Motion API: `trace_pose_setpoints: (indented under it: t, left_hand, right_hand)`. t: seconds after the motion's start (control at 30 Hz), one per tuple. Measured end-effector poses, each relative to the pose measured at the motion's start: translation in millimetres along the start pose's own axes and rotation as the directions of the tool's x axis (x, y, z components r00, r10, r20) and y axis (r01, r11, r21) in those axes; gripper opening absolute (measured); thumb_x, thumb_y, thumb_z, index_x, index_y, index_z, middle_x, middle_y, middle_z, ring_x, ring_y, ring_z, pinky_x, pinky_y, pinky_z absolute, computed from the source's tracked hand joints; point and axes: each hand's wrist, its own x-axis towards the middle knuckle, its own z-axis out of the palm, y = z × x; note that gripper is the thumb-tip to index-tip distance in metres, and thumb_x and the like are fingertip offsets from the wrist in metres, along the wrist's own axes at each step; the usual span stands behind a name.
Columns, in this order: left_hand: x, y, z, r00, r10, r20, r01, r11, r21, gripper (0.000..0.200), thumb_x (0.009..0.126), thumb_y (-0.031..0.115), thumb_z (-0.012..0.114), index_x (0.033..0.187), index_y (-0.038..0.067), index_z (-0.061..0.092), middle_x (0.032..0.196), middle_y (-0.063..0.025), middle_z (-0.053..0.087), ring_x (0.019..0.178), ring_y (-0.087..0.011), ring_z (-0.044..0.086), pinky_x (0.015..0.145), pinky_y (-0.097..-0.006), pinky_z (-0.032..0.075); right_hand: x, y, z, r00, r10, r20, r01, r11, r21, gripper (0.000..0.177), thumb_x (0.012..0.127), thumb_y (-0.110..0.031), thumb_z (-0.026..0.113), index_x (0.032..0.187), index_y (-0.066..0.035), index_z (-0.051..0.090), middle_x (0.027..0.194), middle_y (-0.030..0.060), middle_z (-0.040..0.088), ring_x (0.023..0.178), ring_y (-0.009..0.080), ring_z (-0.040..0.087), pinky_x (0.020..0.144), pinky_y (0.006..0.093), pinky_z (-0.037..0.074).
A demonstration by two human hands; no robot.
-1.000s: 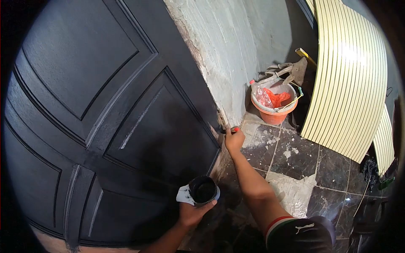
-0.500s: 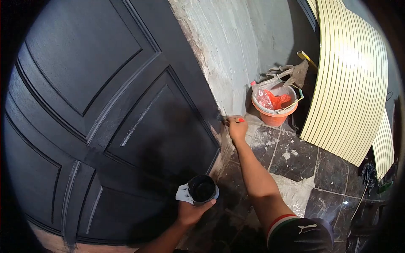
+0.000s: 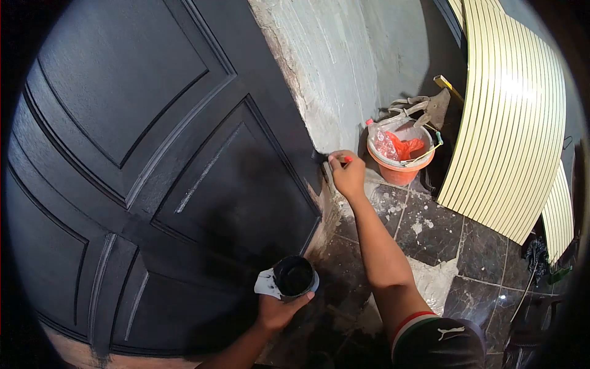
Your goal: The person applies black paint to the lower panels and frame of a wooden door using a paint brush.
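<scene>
My right hand (image 3: 347,174) grips a small paintbrush (image 3: 326,158) with a red handle end. Its bristles touch the right edge of the black panelled door (image 3: 153,178), where the door meets the grey plastered wall (image 3: 335,74). My left hand (image 3: 279,310) holds a small cup of black paint (image 3: 294,277) from below, with a pale rag under it, low in front of the door.
An orange bucket (image 3: 399,172) with a red bag, a bottle and tools stands in the corner. A cream ribbed panel (image 3: 510,117) leans at the right. The dark tiled floor (image 3: 467,246) carries white plaster stains and a plastic sheet (image 3: 433,280).
My right hand has moved the brush upward along the door's right edge. The left hand and the cup have stayed almost still.
</scene>
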Motion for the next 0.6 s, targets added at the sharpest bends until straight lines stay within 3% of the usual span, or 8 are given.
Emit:
trace_pose_setpoints:
  t: [0.03,0.07,0.17,0.3,0.33,0.43,0.47,0.6]
  left_hand:
    - [0.4,1.2,0.4,1.0,-0.002,-0.006,0.002,1.0,-0.007,0.056,0.076,0.007,0.092,0.125,0.0,0.065,0.118,-0.008,0.069,0.111,-0.0197,0.066,0.102,-0.0355,0.052]
    - [-0.1,-0.5,0.2,1.0,0.001,-0.002,-0.001,1.0,0.022,0.056,0.076,0.007,0.092,0.124,0.0,0.065,0.118,-0.0078,0.069,0.111,-0.0192,0.066,0.102,-0.0353,0.052]
    - [0.6,-3.2,0.6,1.0,0.0,-0.003,0.0,0.998,0.057,0.055,0.076,0.007,0.092,0.123,0.0,0.066,0.117,-0.0073,0.069,0.11,-0.0181,0.066,0.101,-0.0349,0.052]
    - [1.1,3.3,5.5,1.0,0.004,-0.01,-0.004,1.0,-0.026,0.052,0.077,0.008,0.091,0.122,0.001,0.067,0.116,-0.0069,0.07,0.109,-0.0177,0.066,0.1,-0.0349,0.053]
    - [2.0,3.7,4.3,1.0,0.016,-0.004,-0.017,0.999,-0.044,0.051,0.077,0.008,0.091,0.122,0.001,0.067,0.116,-0.0068,0.07,0.109,-0.0176,0.066,0.1,-0.0349,0.053]
    - [1.6,1.4,1.3,1.0,0.005,0.013,-0.005,1.0,-0.001,0.052,0.077,0.005,0.091,0.122,0.001,0.066,0.116,-0.0065,0.07,0.109,-0.0175,0.066,0.1,-0.0347,0.052]
    - [1.5,0.8,3.0,1.0,-0.014,0.007,0.014,1.0,-0.006,0.052,0.077,0.005,0.091,0.122,0.001,0.066,0.117,-0.0065,0.07,0.11,-0.0174,0.066,0.101,-0.0347,0.052]
    - [0.5,-1.0,4.0,1.0,-0.028,-0.007,0.027,0.999,-0.017,0.053,0.076,0.002,0.091,0.123,0.001,0.065,0.118,-0.0064,0.069,0.111,-0.0175,0.066,0.101,-0.0348,0.052]
  right_hand:
    - [-2.4,-8.5,-3.5,0.998,-0.039,-0.041,0.041,0.998,0.042,0.016,0.09,-0.011,0.079,0.098,0.002,0.077,0.086,0.016,0.076,0.078,0.0159,0.07,0.072,0.0316,0.052]
    - [-0.5,-11.9,-3.2,0.998,0.048,-0.041,-0.035,0.96,0.279,0.015,0.089,-0.009,0.08,0.101,0.0,0.078,0.092,0.0147,0.077,0.082,0.0157,0.069,0.076,0.0304,0.052]
    - [-7.9,0.3,-2.1,0.996,-0.093,0.012,0.089,0.974,0.209,0.014,0.09,-0.007,0.079,0.103,-0.001,0.079,0.09,0.013,0.077,0.08,0.0155,0.069,0.076,0.0303,0.052]
    - [-26.3,42.4,1.8,0.991,-0.078,0.11,0.086,0.994,-0.071,0.013,0.089,-0.009,0.079,0.1,-0.003,0.079,0.09,0.0181,0.076,0.08,0.0281,0.074,0.075,0.0357,0.055]
    - [-27.7,27.8,-0.9,0.992,-0.127,0.018,0.127,0.992,0.001,0.012,0.087,-0.007,0.078,0.098,-0.002,0.078,0.092,0.0194,0.075,0.083,0.0341,0.074,0.077,0.0376,0.056]
    - [-23.6,-11.1,0.2,0.946,-0.308,-0.103,0.316,0.946,0.076,0.009,0.089,-0.007,0.079,0.096,-0.001,0.077,0.09,0.0156,0.076,0.08,0.0276,0.073,0.076,0.0379,0.055]
    - [-24.8,-7.1,3.5,0.946,-0.321,-0.042,0.324,0.944,0.062,0.01,0.089,-0.007,0.078,0.096,0.0,0.077,0.092,0.0172,0.077,0.081,0.0311,0.074,0.075,0.0385,0.056]
    - [-38.5,13.6,6.7,0.985,-0.091,0.144,0.118,0.973,-0.196,0.01,0.088,-0.006,0.076,0.097,-0.002,0.078,0.096,0.0184,0.075,0.089,0.0377,0.073,0.082,0.0419,0.056]
